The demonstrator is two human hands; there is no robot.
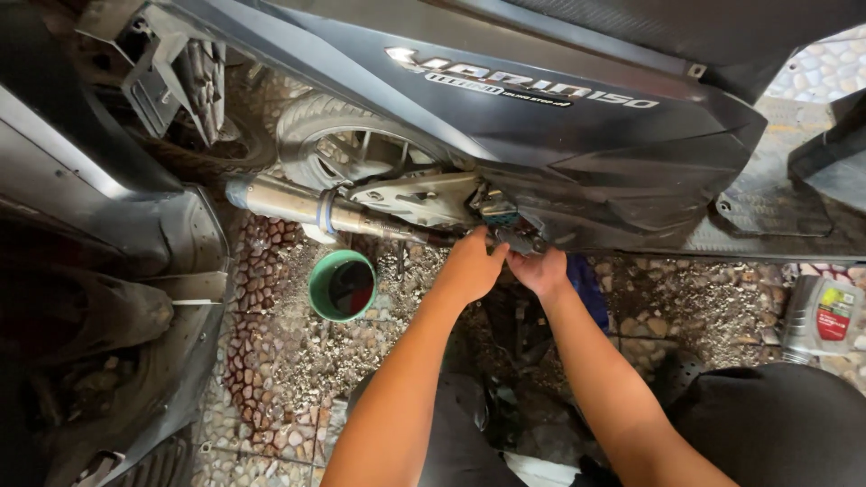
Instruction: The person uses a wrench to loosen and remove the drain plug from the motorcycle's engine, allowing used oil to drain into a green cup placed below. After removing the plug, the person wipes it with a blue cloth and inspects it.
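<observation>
A dark grey scooter (577,126) stands across the top of the head view, its side panel above both my hands. My left hand (469,268) reaches under the panel's lower edge, fingers curled against a small metal part (505,230) near the engine. My right hand (539,268) sits right beside it, fingers tucked up under the same spot. What either hand grips is hidden by the fingers and the panel. The silver exhaust pipe (307,206) and the rear wheel (343,144) lie to the left of my hands.
A green cup of dark liquid (343,286) stands on the pebble floor (271,361) left of my left arm. A grey oil bottle (823,316) stands at the right edge. Another scooter's dark bodywork (99,271) fills the left side. A blue cloth (588,289) lies behind my right wrist.
</observation>
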